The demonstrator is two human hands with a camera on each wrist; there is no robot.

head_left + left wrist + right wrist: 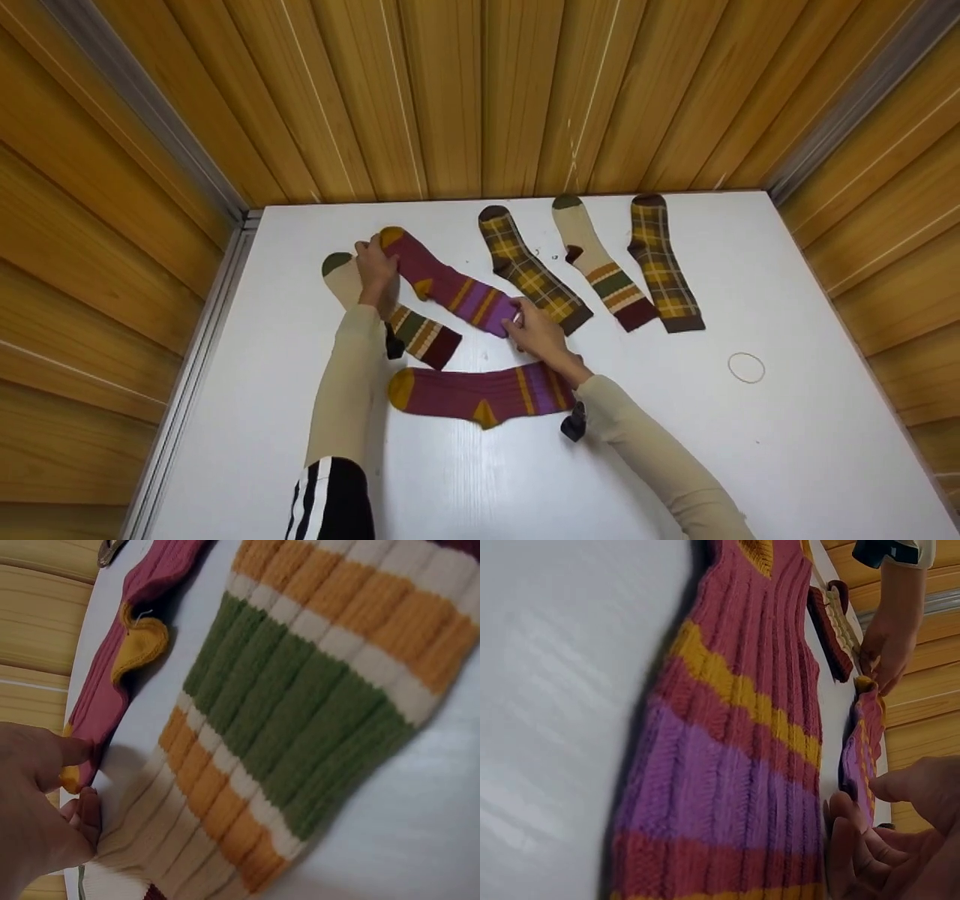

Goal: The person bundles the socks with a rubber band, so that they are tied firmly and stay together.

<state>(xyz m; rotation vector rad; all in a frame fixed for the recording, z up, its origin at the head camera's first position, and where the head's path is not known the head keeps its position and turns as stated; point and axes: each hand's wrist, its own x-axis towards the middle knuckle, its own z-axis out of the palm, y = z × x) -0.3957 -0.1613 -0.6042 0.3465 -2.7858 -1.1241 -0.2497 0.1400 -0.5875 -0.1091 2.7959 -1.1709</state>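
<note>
A maroon sock (448, 283) with a mustard toe and heel and purple stripes lies slantwise between both hands. At its toe end, my left hand (376, 271) pinches the fabric between thumb and fingers, as the left wrist view shows. My right hand (538, 330) pinches the striped cuff end. Under my left wrist lies a cream sock (426, 335) with green and orange bands, its middle hidden by the hand and forearm. A second maroon sock (450, 394) lies flat nearer the front, its cuff partly covered by my right wrist.
On the white table (465, 480), a plaid sock (529, 262), a cream sock (600, 262) and another plaid sock (664, 262) lie towards the back right. A thin ring-shaped band (746, 354) lies at the right. Wood-look panels (480, 97) enclose the back and sides.
</note>
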